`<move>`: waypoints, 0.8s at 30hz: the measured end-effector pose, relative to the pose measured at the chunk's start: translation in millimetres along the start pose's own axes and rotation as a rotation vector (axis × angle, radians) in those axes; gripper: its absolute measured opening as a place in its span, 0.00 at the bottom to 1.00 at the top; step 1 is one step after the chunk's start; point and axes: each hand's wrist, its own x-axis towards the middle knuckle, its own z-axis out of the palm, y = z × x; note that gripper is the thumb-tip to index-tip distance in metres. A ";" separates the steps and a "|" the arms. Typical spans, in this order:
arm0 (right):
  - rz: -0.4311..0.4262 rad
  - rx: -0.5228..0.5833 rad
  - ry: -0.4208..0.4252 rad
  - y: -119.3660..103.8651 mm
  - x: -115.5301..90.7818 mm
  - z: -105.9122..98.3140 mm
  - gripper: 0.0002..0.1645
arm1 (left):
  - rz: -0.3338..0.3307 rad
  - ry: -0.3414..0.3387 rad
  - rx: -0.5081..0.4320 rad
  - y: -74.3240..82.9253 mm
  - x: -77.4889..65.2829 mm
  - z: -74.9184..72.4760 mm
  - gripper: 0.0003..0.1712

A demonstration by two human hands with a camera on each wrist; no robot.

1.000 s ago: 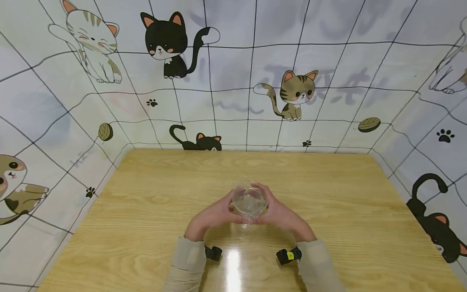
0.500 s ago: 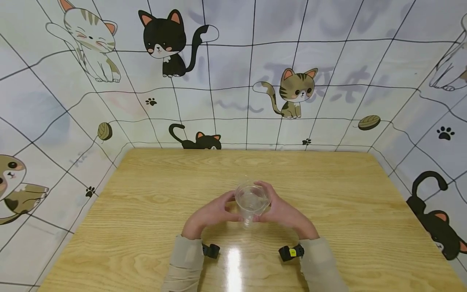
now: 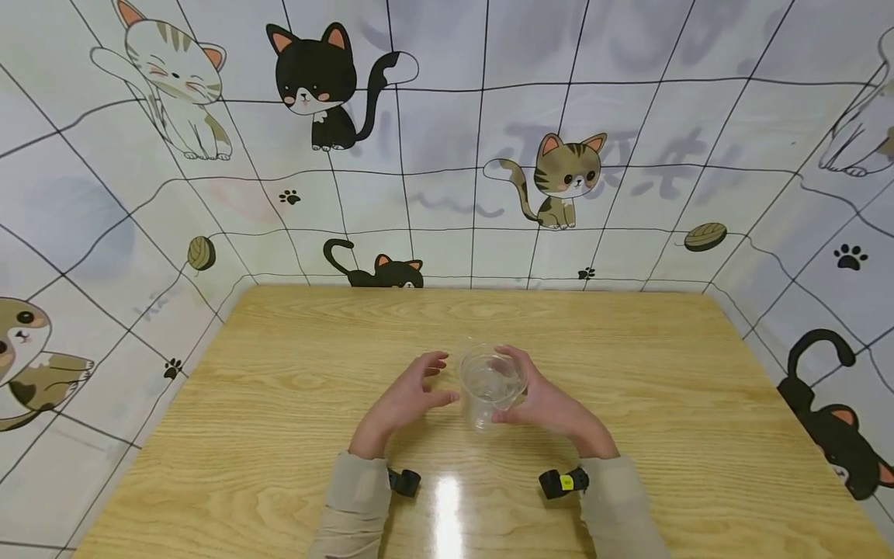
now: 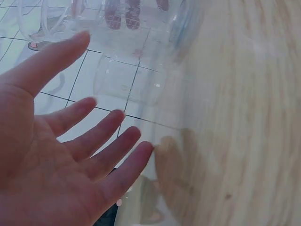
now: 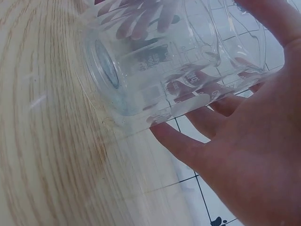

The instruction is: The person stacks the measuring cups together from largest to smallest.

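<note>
A clear beaker [image 3: 489, 380] with printed white markings stands near the middle of the wooden table. My right hand [image 3: 552, 402] holds it from the right, with the thumb at the near side and the fingers round the far side. In the right wrist view, the fingers lie along the wall of the beaker [image 5: 146, 70]. My left hand [image 3: 403, 400] is just left of it, fingers spread and slightly bent, with nothing held. The left wrist view shows a gap between the left hand [image 4: 70, 150] and the beaker [image 4: 155, 40].
The wooden table [image 3: 293, 349] spreads out on all sides of the beaker. Walls with a grid and cartoon cats [image 3: 317, 89] enclose its back and sides. A strip of glare [image 3: 447, 512] lies on the near part of the tabletop. Each wrist bears a small black camera [image 3: 405, 483].
My left hand has let go of the beaker and opened, drawing away to the left. The beaker has shifted slightly right, with my right hand still holding it.
</note>
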 end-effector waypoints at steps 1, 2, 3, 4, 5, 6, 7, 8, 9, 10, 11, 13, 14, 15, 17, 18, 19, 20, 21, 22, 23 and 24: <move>0.002 0.003 0.000 0.3 -0.2 -0.4 0.57 | 0.001 0.012 -0.008 -0.8 1.2 0.6 0.40; 0.006 0.003 0.002 0.6 -0.5 -0.9 0.57 | -0.001 0.023 -0.015 -1.5 2.3 1.3 0.41; 0.007 0.004 0.002 0.7 -0.8 -1.6 0.57 | -0.004 0.033 -0.019 -2.2 3.4 2.0 0.41; 0.011 0.005 0.002 0.9 -1.2 -2.1 0.57 | -0.009 0.044 -0.022 -3.0 4.4 2.7 0.41; 0.015 0.009 0.004 0.7 -1.5 -2.5 0.57 | -0.014 0.054 -0.027 -3.7 5.3 3.3 0.41; 0.017 0.008 0.003 0.8 -1.7 -2.9 0.57 | -0.019 0.065 -0.024 -4.5 6.1 3.7 0.41; 0.021 0.006 0.003 1.0 -1.9 -3.3 0.57 | -0.022 0.074 -0.026 -5.3 6.9 4.0 0.41; 0.023 0.007 0.002 1.1 -2.0 -3.6 0.57 | -0.026 0.082 -0.027 -5.7 7.5 4.3 0.41; 0.021 0.006 0.001 1.3 -2.1 -3.9 0.57 | -0.027 0.090 -0.028 -6.2 8.2 4.5 0.41; 0.022 0.008 0.003 1.6 -2.5 -4.1 0.57 | -0.024 0.095 -0.029 -6.5 9.1 5.1 0.41; 0.018 0.006 0.004 2.1 -2.8 -4.5 0.57 | -0.023 0.099 -0.032 -6.8 10.2 5.6 0.41; 0.008 -0.001 0.003 2.8 -3.4 -5.4 0.57 | -0.025 0.102 -0.040 -6.9 12.4 6.9 0.41; 0.000 -0.001 0.005 3.3 -3.6 -5.8 0.58 | -0.028 0.104 -0.043 -6.7 13.3 7.7 0.41; -0.004 -0.001 0.005 3.8 -3.7 -6.2 0.58 | -0.030 0.105 -0.044 -6.6 14.4 8.6 0.42; -0.011 -0.008 0.005 4.3 -3.9 -7.2 0.58 | -0.036 0.110 -0.048 -5.9 16.5 10.4 0.43; -0.009 -0.006 0.008 4.5 -3.9 -7.7 0.58 | -0.039 0.113 -0.052 -5.3 17.4 11.4 0.43; -0.003 -0.003 0.012 4.4 -3.9 -8.2 0.58 | -0.038 0.117 -0.056 -4.4 18.3 12.5 0.43; 0.000 -0.007 0.015 4.1 -3.9 -8.5 0.58 | -0.031 0.122 -0.059 -3.9 19.3 13.7 0.43; 0.002 -0.007 0.014 3.7 -3.9 -9.1 0.58 | -0.015 0.125 -0.059 -3.2 20.2 14.7 0.43; 0.003 -0.009 0.015 3.1 -4.1 -9.6 0.58 | -0.008 0.123 -0.067 1.8 19.5 15.1 0.42; 0.013 -0.002 0.016 -1.1 -5.0 -9.6 0.58 | 0.004 0.121 -0.075 7.0 18.4 15.4 0.40; 0.016 0.005 0.014 -4.6 -6.0 -9.7 0.58 | 0.014 0.123 -0.069 7.2 20.1 16.9 0.40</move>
